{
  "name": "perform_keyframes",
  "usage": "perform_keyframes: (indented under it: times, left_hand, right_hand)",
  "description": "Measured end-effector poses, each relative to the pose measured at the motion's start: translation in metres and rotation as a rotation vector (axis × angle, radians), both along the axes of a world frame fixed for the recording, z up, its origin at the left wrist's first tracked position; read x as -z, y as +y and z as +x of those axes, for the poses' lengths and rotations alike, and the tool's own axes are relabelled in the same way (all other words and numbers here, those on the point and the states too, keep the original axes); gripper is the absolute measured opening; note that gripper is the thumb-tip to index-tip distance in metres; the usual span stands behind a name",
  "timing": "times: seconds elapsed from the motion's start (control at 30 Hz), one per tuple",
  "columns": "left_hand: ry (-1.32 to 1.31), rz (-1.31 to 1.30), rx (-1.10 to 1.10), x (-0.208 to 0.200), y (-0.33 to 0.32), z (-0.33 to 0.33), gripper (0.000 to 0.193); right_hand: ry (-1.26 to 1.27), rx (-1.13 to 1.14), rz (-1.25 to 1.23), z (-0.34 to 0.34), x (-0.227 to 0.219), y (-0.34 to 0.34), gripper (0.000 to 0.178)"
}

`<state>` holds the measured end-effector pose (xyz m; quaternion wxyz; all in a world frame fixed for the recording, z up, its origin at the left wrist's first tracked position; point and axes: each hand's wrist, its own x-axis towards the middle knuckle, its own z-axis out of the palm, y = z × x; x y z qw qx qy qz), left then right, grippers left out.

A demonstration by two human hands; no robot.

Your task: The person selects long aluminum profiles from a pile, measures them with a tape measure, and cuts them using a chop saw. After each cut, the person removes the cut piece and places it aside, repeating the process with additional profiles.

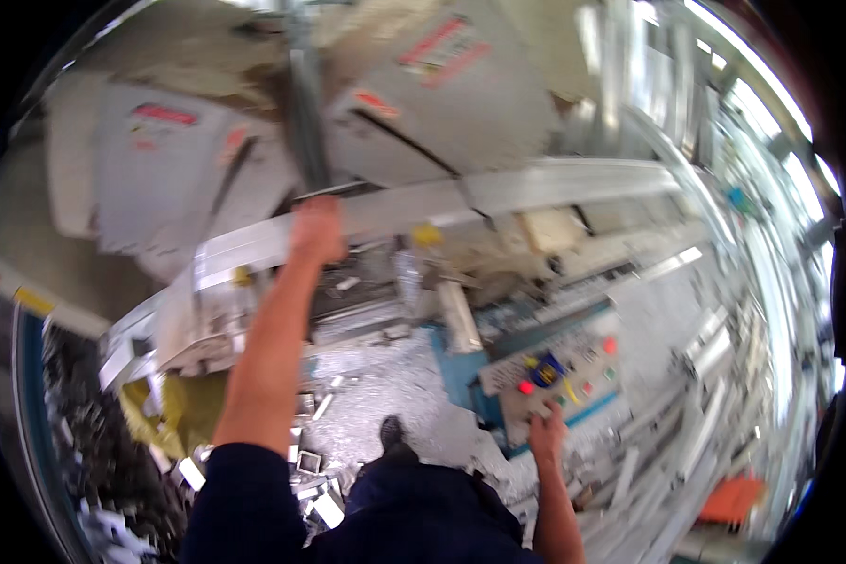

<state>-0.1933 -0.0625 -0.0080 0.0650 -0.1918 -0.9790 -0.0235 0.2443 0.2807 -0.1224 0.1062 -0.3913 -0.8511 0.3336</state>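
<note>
My left arm stretches forward, and my left hand is closed over a long silvery metal profile that lies across the machine. Just beyond that hand a dark upright bar meets the profile. My right hand is at the lower edge of a control panel with red and green buttons, its fingers curled against the surface. Blur hides which control they touch. A blue-and-yellow round thing sits on the panel above that hand.
Two large grey guard plates with red labels stand behind the profile. Metal offcuts litter the floor by my foot. Long metal lengths are piled at the right, near an orange thing. A yellow bag or sheet lies at the left.
</note>
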Motion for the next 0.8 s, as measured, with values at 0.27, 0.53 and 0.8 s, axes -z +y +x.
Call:
perform_keyframes:
  times: [0.27, 0.53, 0.8]
  left_hand:
    - [0.046, -0.086, -0.030, 0.001, 0.007, 0.009, 0.069]
    - [0.042, -0.129, -0.082, -0.007, 0.007, 0.012, 0.070]
    - [0.018, -0.090, -0.114, 0.003, 0.009, 0.009, 0.080]
  right_hand:
    - [0.093, -0.085, 0.414, 0.009, 0.008, 0.110, 0.037]
    - [-0.003, -0.124, 0.405, -0.007, 0.013, 0.170, 0.043]
    - [-0.237, -0.205, 0.449, -0.014, 0.014, 0.204, 0.030]
